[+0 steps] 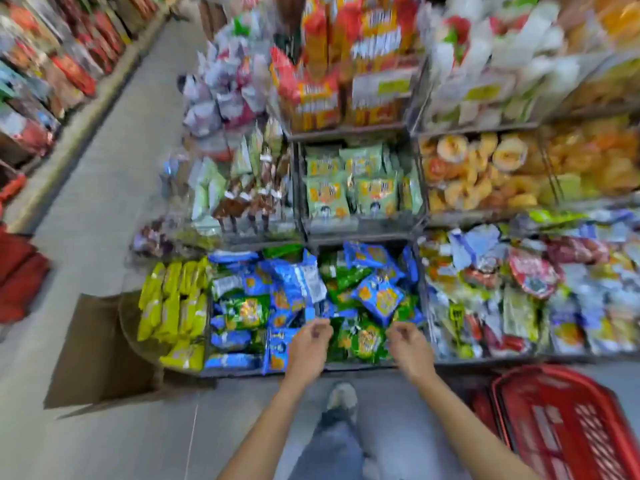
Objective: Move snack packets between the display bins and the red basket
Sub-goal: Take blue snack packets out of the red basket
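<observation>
Close in past knee and shoe (pixel 341 398): both hands out over the bottom display bin (pixel 346 368).
Hovering with left hand (pixel 306 344) and right hand (pixel 410 346) just above the blue and green snack packets, fingers loosely curled, grasping nothing as far as the blur allows. Looks like the pick step, not yet closed on anything. Calls next for dropping onto the green packet (pixel 363 339) between the hands, pinching an edge, then swinging right to the red basket (pixel 571 427) on the floor. Flat and face up for that packet; long axis seemingly toward the bin's back, though too smeared to swear.
</observation>
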`<state>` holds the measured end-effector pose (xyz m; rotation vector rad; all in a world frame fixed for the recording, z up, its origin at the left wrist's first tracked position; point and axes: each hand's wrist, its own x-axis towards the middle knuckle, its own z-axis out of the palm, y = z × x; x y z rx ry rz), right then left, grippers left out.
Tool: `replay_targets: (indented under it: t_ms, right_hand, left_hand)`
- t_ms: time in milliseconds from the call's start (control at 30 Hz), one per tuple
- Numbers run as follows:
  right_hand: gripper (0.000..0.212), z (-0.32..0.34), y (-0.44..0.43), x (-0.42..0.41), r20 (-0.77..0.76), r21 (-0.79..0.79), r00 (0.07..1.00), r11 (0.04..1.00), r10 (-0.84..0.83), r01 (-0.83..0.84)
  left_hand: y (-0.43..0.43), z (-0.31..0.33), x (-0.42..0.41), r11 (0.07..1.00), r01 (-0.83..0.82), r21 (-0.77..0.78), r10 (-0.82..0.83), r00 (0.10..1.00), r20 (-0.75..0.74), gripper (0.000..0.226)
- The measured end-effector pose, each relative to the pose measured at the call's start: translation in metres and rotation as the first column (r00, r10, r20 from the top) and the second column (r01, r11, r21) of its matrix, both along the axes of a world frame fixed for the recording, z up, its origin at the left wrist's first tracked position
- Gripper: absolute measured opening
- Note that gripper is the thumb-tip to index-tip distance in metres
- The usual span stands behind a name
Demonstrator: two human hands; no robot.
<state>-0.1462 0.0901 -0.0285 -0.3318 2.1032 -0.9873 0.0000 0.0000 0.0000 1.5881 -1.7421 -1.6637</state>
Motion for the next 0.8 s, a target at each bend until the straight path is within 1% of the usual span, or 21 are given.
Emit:
replay_targets:
  t_ms: [67,100,167,233,333,433,500,533,600,633,700,733,800]
  right_hand:
    - [0.036,-0.013,-0.025,-0.011,0.028,0.067,0.996,0.994,-0.09,0.088]
    - [0.044,-0.018,-0.036,-0.016,0.083,0.099,0.985,0.985,-0.153,0.144]
    - [0.057,-0.026,-0.054,-0.021,0.218,0.148,0.932,0.954,-0.289,0.261]
    - [0.067,-0.04,-0.063,-0.022,0.284,0.204,0.883,0.924,-0.373,0.325]
    - [0.085,-0.049,-0.077,-0.023,0.271,0.298,0.846,0.876,-0.459,0.38]
    - [0.103,-0.053,-0.086,-0.02,0.197,0.348,0.829,0.828,-0.523,0.439]
    - [0.106,-0.052,-0.091,-0.017,0.185,0.35,0.814,0.811,-0.551,0.469]
    - [0.102,-0.052,-0.094,-0.015,0.207,0.339,0.79,0.8,-0.576,0.495]
    - [0.086,-0.049,-0.099,-0.013,0.287,0.304,0.698,0.754,-0.656,0.583]
    - [0.083,-0.048,-0.102,-0.013,0.334,0.287,0.639,0.721,-0.693,0.631]
    - [0.091,-0.046,-0.106,-0.015,0.421,0.277,0.53,0.66,-0.737,0.698]
    - [0.095,-0.045,-0.106,-0.017,0.437,0.286,0.502,0.644,-0.746,0.709]
    - [0.089,-0.044,-0.105,-0.022,0.426,0.297,0.526,0.663,-0.736,0.687]
  left_hand:
    - [-0.017,-0.013,-0.013,1.0,0.021,0.009,-0.021,0.999,0.033,0.012]
    - [-0.024,-0.018,-0.017,0.999,0.04,0.017,-0.04,0.999,0.032,0.011]
    - [-0.035,-0.029,-0.025,0.997,0.059,0.048,-0.061,0.998,0.029,0.011]
    - [-0.042,-0.039,-0.031,0.994,0.088,0.067,-0.091,0.995,0.048,0.013]
    - [-0.05,-0.046,-0.038,0.988,0.137,0.064,-0.143,0.986,0.083,0.012]
    - [-0.054,-0.048,-0.041,0.984,0.168,0.067,-0.174,0.978,0.111,0.012]
    - [-0.056,-0.05,-0.042,0.982,0.17,0.083,-0.179,0.976,0.123,0.013]
    - [-0.057,-0.051,-0.042,0.98,0.173,0.094,-0.185,0.974,0.129,0.013]
    - [-0.057,-0.052,-0.042,0.979,0.168,0.117,-0.182,0.975,0.124,0.014]
    - [-0.057,-0.053,-0.041,0.979,0.16,0.128,-0.175,0.978,0.117,0.014]
    - [-0.057,-0.054,-0.04,0.979,0.155,0.136,-0.171,0.979,0.115,0.013]
    - [-0.057,-0.054,-0.039,0.978,0.154,0.138,-0.17,0.979,0.113,0.013]
    - [-0.059,-0.053,-0.039,0.98,0.14,0.144,-0.157,0.981,0.114,0.012]
